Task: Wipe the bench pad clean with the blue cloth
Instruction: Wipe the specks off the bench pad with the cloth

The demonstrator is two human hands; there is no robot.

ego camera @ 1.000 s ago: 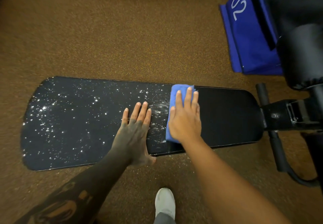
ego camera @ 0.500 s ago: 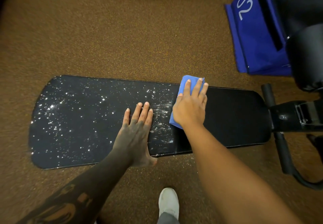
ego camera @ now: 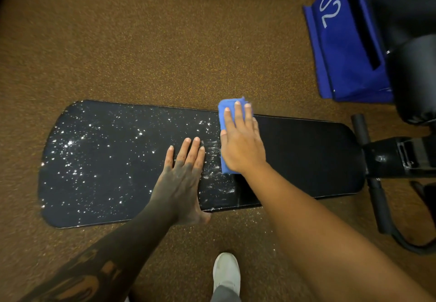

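Note:
The long black bench pad (ego camera: 306, 157) lies across the view. White powdery specks cover its left two thirds; its right third is dark and bare. My right hand (ego camera: 241, 144) lies flat on the folded blue cloth (ego camera: 225, 108), pressing it onto the pad near the far edge, at the border between speckled and bare surface. The cloth sticks out beyond my fingertips and under my wrist. My left hand (ego camera: 182, 179) rests flat on the pad with fingers spread, just left of the cloth, its thumb over the near edge. White smears lie between the two hands.
Brown speckled carpet (ego camera: 165, 42) surrounds the bench. The black bench frame and foot bar (ego camera: 377, 176) extend from the pad's right end. A blue bag marked "02" (ego camera: 342, 49) and black equipment stand at the upper right. My white shoe (ego camera: 226, 271) is below the pad.
My right hand has slid the cloth away from me, toward the pad's far edge, and its fingers now point straight ahead. The left hand has stayed in place.

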